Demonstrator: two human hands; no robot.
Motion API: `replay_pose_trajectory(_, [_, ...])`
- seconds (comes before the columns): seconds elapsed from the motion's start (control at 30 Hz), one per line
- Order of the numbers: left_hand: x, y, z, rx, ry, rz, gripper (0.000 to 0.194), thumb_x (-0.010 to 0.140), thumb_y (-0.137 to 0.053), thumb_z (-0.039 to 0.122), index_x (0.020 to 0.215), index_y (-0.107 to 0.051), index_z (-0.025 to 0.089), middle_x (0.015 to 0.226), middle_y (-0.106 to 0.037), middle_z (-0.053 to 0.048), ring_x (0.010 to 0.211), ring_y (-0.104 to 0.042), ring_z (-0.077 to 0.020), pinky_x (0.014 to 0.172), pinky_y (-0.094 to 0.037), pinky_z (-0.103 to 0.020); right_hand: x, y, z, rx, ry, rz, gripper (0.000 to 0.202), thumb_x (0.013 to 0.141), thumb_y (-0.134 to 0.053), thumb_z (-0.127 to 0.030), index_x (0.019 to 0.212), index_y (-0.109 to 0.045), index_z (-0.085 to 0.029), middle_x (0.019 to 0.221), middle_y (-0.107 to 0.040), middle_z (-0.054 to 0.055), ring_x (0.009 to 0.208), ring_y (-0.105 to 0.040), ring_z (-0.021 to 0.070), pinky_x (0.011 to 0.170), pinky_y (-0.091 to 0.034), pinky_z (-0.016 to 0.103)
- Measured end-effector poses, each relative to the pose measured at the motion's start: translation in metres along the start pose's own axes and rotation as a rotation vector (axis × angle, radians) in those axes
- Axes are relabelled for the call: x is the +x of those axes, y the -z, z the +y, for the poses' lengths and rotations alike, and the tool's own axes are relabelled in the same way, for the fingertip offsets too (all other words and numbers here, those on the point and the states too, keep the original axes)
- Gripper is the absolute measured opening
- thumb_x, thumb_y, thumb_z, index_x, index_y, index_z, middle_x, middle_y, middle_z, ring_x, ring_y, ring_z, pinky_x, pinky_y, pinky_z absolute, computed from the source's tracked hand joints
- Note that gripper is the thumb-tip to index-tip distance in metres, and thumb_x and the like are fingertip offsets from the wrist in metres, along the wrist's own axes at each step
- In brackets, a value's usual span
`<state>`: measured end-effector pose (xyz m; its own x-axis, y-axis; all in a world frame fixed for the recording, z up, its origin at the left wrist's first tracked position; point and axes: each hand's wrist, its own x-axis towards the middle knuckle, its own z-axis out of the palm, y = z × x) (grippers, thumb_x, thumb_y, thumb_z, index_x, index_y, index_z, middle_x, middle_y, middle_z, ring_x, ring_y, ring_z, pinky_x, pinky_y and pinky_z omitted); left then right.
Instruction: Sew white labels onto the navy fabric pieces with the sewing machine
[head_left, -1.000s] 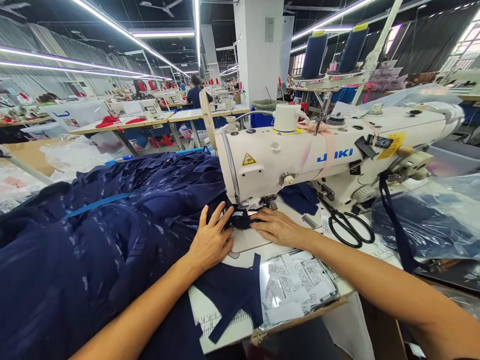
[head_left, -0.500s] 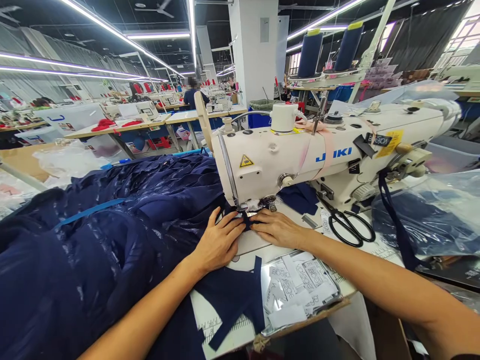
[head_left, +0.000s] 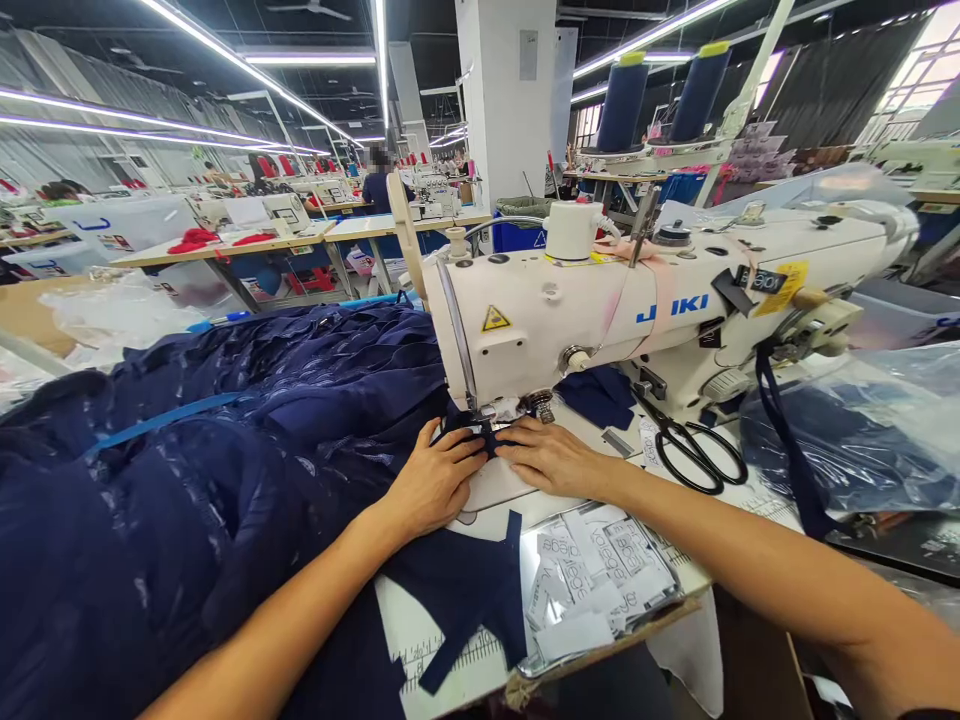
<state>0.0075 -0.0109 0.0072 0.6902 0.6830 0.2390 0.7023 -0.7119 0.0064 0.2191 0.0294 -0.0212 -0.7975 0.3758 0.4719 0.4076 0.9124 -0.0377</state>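
My left hand [head_left: 435, 478] lies with fingers spread over dark navy fabric [head_left: 491, 442] beneath the head of a white sewing machine [head_left: 525, 315]. From the other side, the outstretched fingers of my right hand [head_left: 553, 460] press on the same fabric. Both sets of fingertips are close to the presser foot, with a small gap between the hands. The needle itself is too small to make out. A large heap of navy garments [head_left: 225, 470] spreads left of the machine. Navy cloth with narrow straps [head_left: 469, 570] hangs over the table edge below my left wrist.
Black-handled scissors [head_left: 701, 455] lie right of my right hand. In front sits a shallow tray [head_left: 529, 660] of white printed labels [head_left: 589, 570]. Bagged navy cloth [head_left: 862, 440] is at the right. Two thread cones [head_left: 622, 105] stand behind. Another person [head_left: 384, 185] is far back.
Both hands stay at the presser foot, with the fabric between them shifted only slightly. The camera view has moved a little.
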Motion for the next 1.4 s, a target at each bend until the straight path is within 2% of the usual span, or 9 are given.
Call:
replay_pose_trajectory(0.4, [0.009,0.001,-0.015,0.015,0.02,-0.042,0.041,0.071,-0.04,0.009,0.105,-0.06,0.02,0.116,-0.059,-0.006,0.113,-0.045,-0.0247,0.098,-0.02,-0.057,0.004,-0.001,0.001,0.007,-0.128,-0.084,0.042,0.082,-0.051,-0.037,0.114,-0.056,-0.009,0.121,-0.053,0.013,0.11,-0.048,0.0249,0.092,-0.041,0.039])
replay_pose_trajectory(0.63, [0.014,-0.002,-0.021,0.149,-0.01,0.02,0.036,0.074,-0.041,0.009,0.103,-0.06,0.018,0.11,-0.061,-0.006,0.105,-0.049,-0.025,0.096,-0.026,-0.054,0.006,0.0,0.007,0.063,-0.163,-0.149,0.046,0.081,-0.052,-0.036,0.118,-0.052,-0.008,0.126,-0.048,0.014,0.116,-0.044,0.0238,0.096,-0.037,0.038])
replay_pose_trajectory(0.73, [0.014,-0.004,-0.015,0.308,-0.03,0.117,0.022,0.079,-0.044,0.016,0.087,-0.065,0.015,0.104,-0.062,-0.009,0.102,-0.049,-0.0251,0.093,-0.032,-0.047,0.008,-0.002,0.007,0.048,-0.218,-0.12,0.043,0.083,-0.049,-0.033,0.118,-0.052,-0.007,0.12,-0.054,0.014,0.111,-0.048,0.0236,0.092,-0.04,0.036])
replay_pose_trajectory(0.87, [0.01,-0.008,0.003,0.531,0.06,0.107,0.022,0.08,-0.046,0.015,0.066,-0.063,0.013,0.073,-0.06,-0.01,0.075,-0.053,-0.0231,0.067,-0.041,-0.038,0.013,0.0,0.004,-0.069,-0.265,-0.138,0.046,0.084,-0.047,-0.037,0.117,-0.051,-0.006,0.111,-0.058,0.016,0.103,-0.051,0.0263,0.088,-0.04,0.04])
replay_pose_trajectory(0.93, [0.009,-0.008,0.01,0.572,0.132,0.059,0.021,0.079,-0.045,0.01,0.068,-0.063,0.011,0.063,-0.057,-0.009,0.066,-0.052,-0.022,0.06,-0.039,-0.037,0.015,0.005,0.0,-0.136,-0.243,-0.171,0.05,0.083,-0.047,-0.043,0.116,-0.051,-0.006,0.109,-0.058,0.018,0.103,-0.05,0.0291,0.087,-0.039,0.043])
replay_pose_trajectory(1.03, [0.011,-0.005,0.013,0.56,0.223,0.06,0.02,0.077,-0.046,0.011,0.084,-0.064,0.01,0.071,-0.06,-0.012,0.076,-0.052,-0.0259,0.072,-0.039,-0.044,0.015,0.015,-0.007,-0.2,-0.209,-0.222,0.052,0.081,-0.046,-0.05,0.108,-0.056,-0.007,0.107,-0.057,0.018,0.103,-0.049,0.0312,0.087,-0.037,0.045])
replay_pose_trajectory(1.17, [0.02,-0.001,0.002,0.466,0.226,0.053,0.029,0.075,-0.049,0.02,0.101,-0.062,0.015,0.09,-0.061,-0.013,0.096,-0.048,-0.0298,0.093,-0.026,-0.057,0.013,0.026,-0.017,-0.217,-0.198,-0.294,0.034,0.081,-0.05,-0.035,0.095,-0.061,-0.006,0.104,-0.056,0.017,0.096,-0.052,0.0267,0.088,-0.035,0.041])
replay_pose_trajectory(1.27, [0.024,-0.003,-0.007,0.413,0.208,0.025,0.028,0.075,-0.048,0.02,0.1,-0.062,0.017,0.095,-0.061,-0.012,0.101,-0.047,-0.03,0.095,-0.024,-0.059,0.012,0.029,-0.02,-0.213,-0.19,-0.351,0.021,0.077,-0.051,-0.019,0.089,-0.062,-0.005,0.096,-0.057,0.015,0.091,-0.053,0.0242,0.085,-0.038,0.035])
replay_pose_trajectory(1.4, [0.024,-0.007,-0.011,0.403,0.209,0.031,0.029,0.075,-0.047,0.02,0.101,-0.061,0.018,0.095,-0.061,-0.012,0.102,-0.048,-0.0296,0.096,-0.024,-0.059,0.009,0.024,-0.016,-0.227,-0.14,-0.37,0.02,0.075,-0.047,-0.008,0.089,-0.061,-0.005,0.094,-0.057,0.015,0.088,-0.053,0.0232,0.081,-0.04,0.033])
